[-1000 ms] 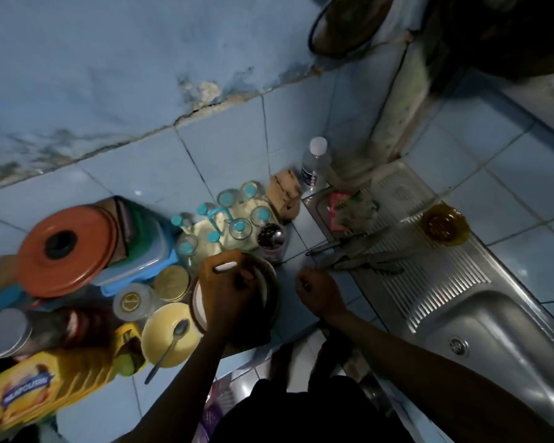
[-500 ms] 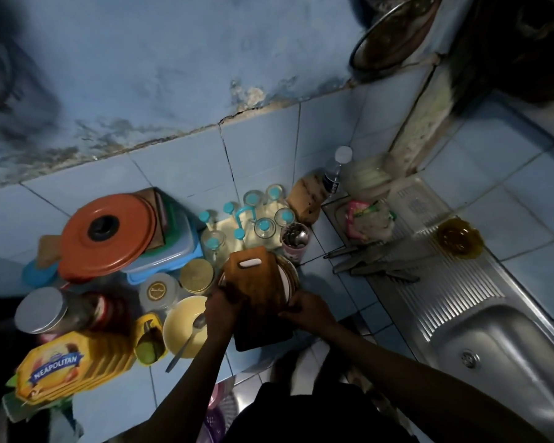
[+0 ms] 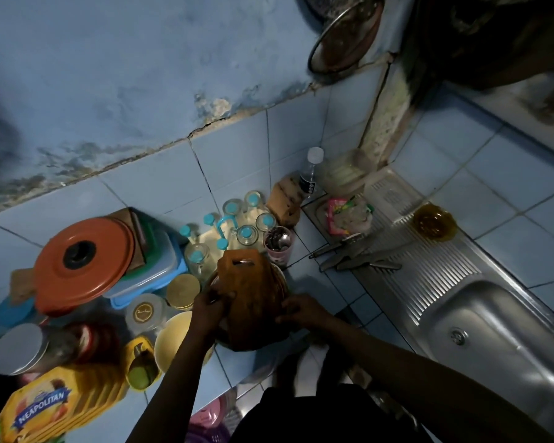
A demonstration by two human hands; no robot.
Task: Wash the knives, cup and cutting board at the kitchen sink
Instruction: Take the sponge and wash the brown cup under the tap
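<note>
Nearest, the left hand (image 3: 210,306) is curling its grip round the left edge of the wooden cutting board (image 3: 253,298), and the right hand (image 3: 301,310) is gripping the right edge, fingers wrapped over it. The board is standing tilted over a stack of plates (image 3: 280,282) on the tiled table (image 3: 330,282); its long axis is running away from the person, with the slotted handle end pointing toward the wall.

Just left of the board, a yellow bowl (image 3: 173,338) and gold-lidded jars (image 3: 183,290) are crowding in, with an orange lid (image 3: 84,260) on stacked containers beyond them. Behind the board, upturned glasses (image 3: 247,235) are sitting on a rack, and a pink cutlery holder (image 3: 277,243) is standing just beside the board's far end.

To the right, the knives (image 3: 355,257) are lying together across the edge of the steel drainboard (image 3: 429,273), well apart from the hands, their long axes running left to right. Farther along, an amber cup (image 3: 434,222) is sitting near the drainboard's far edge, and the sink basin (image 3: 493,340) is lying to the right.
</note>
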